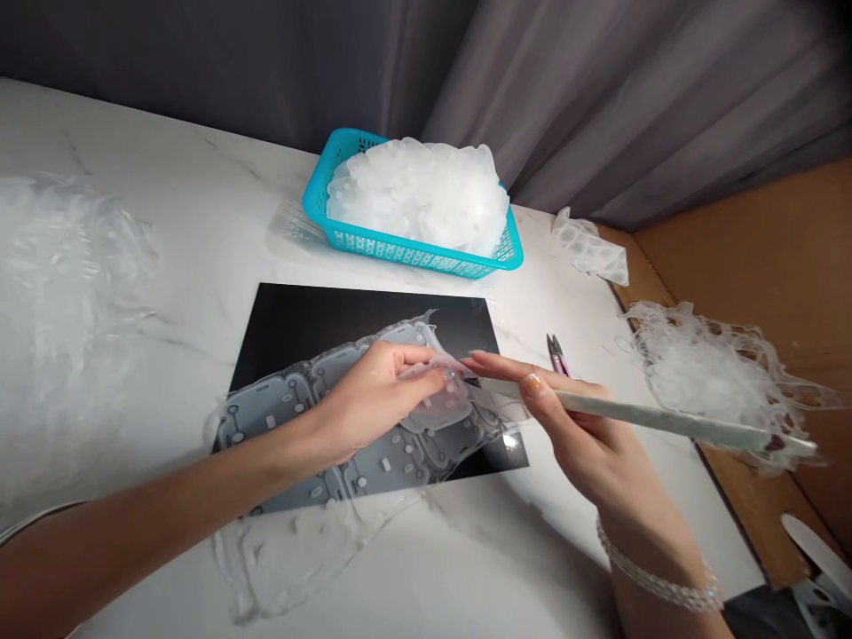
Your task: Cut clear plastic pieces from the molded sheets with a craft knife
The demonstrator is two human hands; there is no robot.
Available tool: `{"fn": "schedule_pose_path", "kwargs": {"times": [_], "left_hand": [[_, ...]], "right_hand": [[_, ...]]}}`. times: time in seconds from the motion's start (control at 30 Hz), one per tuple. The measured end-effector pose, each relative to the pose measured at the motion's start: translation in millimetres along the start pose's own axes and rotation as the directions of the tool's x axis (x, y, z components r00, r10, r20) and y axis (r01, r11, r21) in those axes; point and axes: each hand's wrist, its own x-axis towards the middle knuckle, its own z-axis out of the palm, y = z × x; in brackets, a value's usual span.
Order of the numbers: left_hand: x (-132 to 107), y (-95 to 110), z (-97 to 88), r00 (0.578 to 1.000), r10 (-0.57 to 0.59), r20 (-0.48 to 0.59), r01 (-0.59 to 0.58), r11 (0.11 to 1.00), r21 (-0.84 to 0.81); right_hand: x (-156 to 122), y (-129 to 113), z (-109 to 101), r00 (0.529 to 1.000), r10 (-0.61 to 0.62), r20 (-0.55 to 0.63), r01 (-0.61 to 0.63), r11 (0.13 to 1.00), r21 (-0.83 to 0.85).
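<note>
My left hand (379, 390) pinches a small, thin, translucent silicone-like piece (436, 406) between thumb and fingers. In my right hand (586, 435) lies a long, slim tool with a pale, wrapped-looking handle (652, 415). Its narrow dark end meets the edge of the piece near my left fingertips; the exact kind of tip is too small to make out. Beneath both hands, a translucent moulded sheet (266, 413) with rounded panels and small raised bumps lies across a black board (293, 324). My left hand and forearm hide part of the sheet.
A turquoise basket (413, 255) heaped with translucent pieces (426, 191) stands at the back. Small pointed snips (556, 355) lie right of the board. Stringy clear scraps (712, 382) pile at the right edge, and clear sheets (59, 328) cover the left. Loose film (293, 559) lies in front.
</note>
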Motion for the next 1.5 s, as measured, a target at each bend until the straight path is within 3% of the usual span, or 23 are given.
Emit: {"fn": "schedule_pose_path", "kwargs": {"times": [0.23,0.43,0.6,0.67,0.73,0.8,0.83,0.97,1.07,1.23,1.5], "left_hand": [[0.6,-2.5,-1.5,0.999,0.048,0.015,-0.05,0.993,0.105],[1.8,-1.8,-0.9,0.994,0.108,-0.006,-0.104,0.969,0.224],[4.1,-7.3,-2.4,0.998,0.061,0.014,-0.062,0.991,0.117],[4.1,-5.6,-1.7,1.0,0.014,-0.017,-0.013,0.999,0.051],[3.8,-2.5,-0.6,0.999,0.001,-0.043,0.0,0.999,0.041],[3.3,0.0,0.7,0.999,0.006,-0.052,-0.002,0.997,0.071],[3.0,0.8,1.3,0.998,0.007,-0.055,-0.002,0.996,0.085],[1.2,1.0,3.5,1.0,0.003,-0.029,0.0,0.994,0.105],[0.1,0.6,4.1,0.999,0.004,-0.046,0.003,0.991,0.136],[0.3,0.2,4.1,0.999,0.015,-0.049,-0.006,0.984,0.176],[-3.7,6.0,7.1,0.989,0.145,-0.009,-0.137,0.95,0.28]], "right_hand": [[0.3,-0.8,2.0,1.0,-0.008,-0.001,0.008,1.0,-0.011],[3.8,-1.5,13.2,0.995,-0.09,0.033,0.092,0.993,-0.068],[4.8,0.3,13.7,0.989,-0.144,0.047,0.145,0.989,-0.034],[3.9,-0.4,7.5,0.988,-0.14,-0.071,0.146,0.985,0.096],[3.4,-0.7,0.8,0.951,-0.143,-0.274,0.208,0.952,0.224],[4.0,-0.3,-3.2,0.892,-0.164,-0.421,0.261,0.948,0.184],[4.7,0.0,-3.5,0.886,-0.183,-0.426,0.245,0.965,0.096],[10.1,-0.7,3.5,0.981,-0.141,-0.131,0.1,0.955,-0.28],[14.4,-1.8,9.0,0.997,-0.079,0.001,0.076,0.948,-0.308],[15.3,-2.5,9.9,0.999,-0.022,0.038,0.032,0.953,-0.301],[6.0,-8.8,14.1,0.993,-0.117,-0.03,0.101,0.941,-0.324]]}}
